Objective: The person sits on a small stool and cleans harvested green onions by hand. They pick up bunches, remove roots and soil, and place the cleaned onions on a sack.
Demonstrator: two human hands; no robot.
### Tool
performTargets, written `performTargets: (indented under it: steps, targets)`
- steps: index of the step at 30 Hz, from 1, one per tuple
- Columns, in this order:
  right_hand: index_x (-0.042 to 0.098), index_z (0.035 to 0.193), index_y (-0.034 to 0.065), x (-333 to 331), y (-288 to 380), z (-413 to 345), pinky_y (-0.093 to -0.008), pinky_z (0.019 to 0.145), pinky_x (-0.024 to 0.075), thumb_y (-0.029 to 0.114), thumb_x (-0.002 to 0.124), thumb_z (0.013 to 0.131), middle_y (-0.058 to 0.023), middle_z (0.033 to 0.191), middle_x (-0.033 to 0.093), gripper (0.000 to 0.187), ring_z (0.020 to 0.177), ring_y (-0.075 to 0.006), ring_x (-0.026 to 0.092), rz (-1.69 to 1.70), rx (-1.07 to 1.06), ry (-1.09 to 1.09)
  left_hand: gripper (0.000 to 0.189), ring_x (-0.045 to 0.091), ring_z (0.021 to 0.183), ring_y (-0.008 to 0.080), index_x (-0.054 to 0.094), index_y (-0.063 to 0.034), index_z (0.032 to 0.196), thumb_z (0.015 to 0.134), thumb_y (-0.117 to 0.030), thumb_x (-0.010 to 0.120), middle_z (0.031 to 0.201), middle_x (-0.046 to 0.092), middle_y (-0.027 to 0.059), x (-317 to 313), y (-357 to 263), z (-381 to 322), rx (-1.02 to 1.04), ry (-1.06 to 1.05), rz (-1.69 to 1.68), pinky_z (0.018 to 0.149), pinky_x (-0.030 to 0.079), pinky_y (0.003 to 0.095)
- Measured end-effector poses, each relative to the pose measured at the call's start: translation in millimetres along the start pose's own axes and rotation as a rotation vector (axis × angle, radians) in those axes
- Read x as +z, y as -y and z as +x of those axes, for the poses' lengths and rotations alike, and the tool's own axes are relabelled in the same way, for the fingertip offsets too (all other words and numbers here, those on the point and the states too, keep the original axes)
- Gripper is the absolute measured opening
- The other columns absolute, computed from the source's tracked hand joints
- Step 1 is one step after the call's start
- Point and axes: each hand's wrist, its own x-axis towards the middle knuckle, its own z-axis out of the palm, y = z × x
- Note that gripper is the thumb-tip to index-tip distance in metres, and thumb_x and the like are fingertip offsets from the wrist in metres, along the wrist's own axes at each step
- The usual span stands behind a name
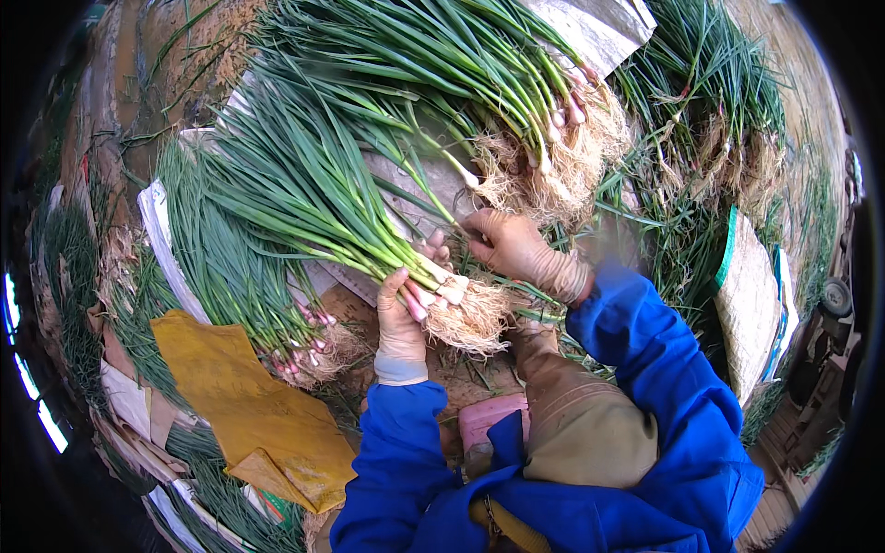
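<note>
My left hand, in a thin glove, grips a bunch of green garlic just above its roots. The leaves point to the upper left, and the pinkish-white bulbs and pale roots hang toward my right leg. My right hand, also thinly gloved, is just beyond those roots. Its thumb and forefinger pinch the lower end of a single green stalk, whose tip is hidden by the fingers. Farther out lies a large heap of green garlic, with its roots toward the right.
Another pile of green garlic lies left of my left hand, beside a yellow-brown cloth. More plants lie at upper right. A pale woven sack stands near my right arm. Between my legs is a pink object.
</note>
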Motion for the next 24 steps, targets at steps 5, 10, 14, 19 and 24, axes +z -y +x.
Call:
performTargets:
  steps: [5, 10, 14, 19, 24]
  targets:
    - [0.062, 0.092, 0.0102, -22, 27, -9, -0.0438, 0.065, 0.0504, 0.028, 0.063, 0.085, -0.0138, 0.078, 0.063, 0.020, 0.074, -0.0347, 0.063, 0.026, -0.163, 0.036, 0.057, 0.059, 0.106, 0.0347, 0.044, -0.0011, 0.126, 0.078, -0.024, 0.064, 0.122, 0.054, 0.0205, -5, -1, -7, 0.027, 0.076, -0.038, 0.082, 0.056, 0.0456]
    - [0.060, 0.085, 0.0069, -21, -8, 53, -0.0422, 0.061, 0.0511, 0.027, 0.061, 0.085, -0.0150, 0.073, 0.064, 0.020, 0.070, -0.0350, 0.064, -0.306, 0.008, -0.216, 0.041, 0.055, 0.107, 0.0293, 0.049, -0.0070, 0.120, 0.084, -0.024, 0.060, 0.120, 0.055, 0.0127, -5, -10, -10, 0.109, 0.283, -0.284, 0.103, 0.038, 0.0600]
    - [0.060, 0.087, 0.0062, -15, 2, 62, -0.0450, 0.064, 0.0510, 0.031, 0.060, 0.086, -0.0172, 0.074, 0.064, 0.025, 0.072, -0.0372, 0.064, -0.366, 0.106, 0.016, 0.055, 0.058, 0.097, 0.0274, 0.042, -0.0033, 0.132, 0.084, -0.026, 0.059, 0.122, 0.055, 0.0167, -19, -19, -13, 0.106, 0.175, -0.185, 0.086, 0.051, 0.0455]
    - [0.061, 0.094, 0.0093, -12, 45, -1, -0.0471, 0.064, 0.0497, 0.038, 0.058, 0.088, -0.0181, 0.074, 0.064, 0.030, 0.073, -0.0375, 0.064, -0.118, -0.047, 0.172, 0.066, 0.062, 0.090, 0.0273, 0.041, 0.0027, 0.130, 0.079, -0.033, 0.062, 0.123, 0.054, 0.0249, -28, -14, -1, -0.025, 0.191, -0.073, 0.076, 0.054, 0.0389]
    - [0.059, 0.101, 0.0068, -35, 61, 24, -0.0358, 0.059, 0.0526, 0.020, 0.063, 0.088, -0.0092, 0.072, 0.067, 0.018, 0.064, -0.0255, 0.067, 0.218, -0.022, -0.081, 0.070, 0.061, 0.077, 0.0239, 0.039, 0.0052, 0.130, 0.078, -0.035, 0.061, 0.132, 0.046, 0.0274, 13, -11, -11, 0.007, 0.091, -0.096, 0.078, 0.053, 0.0373]
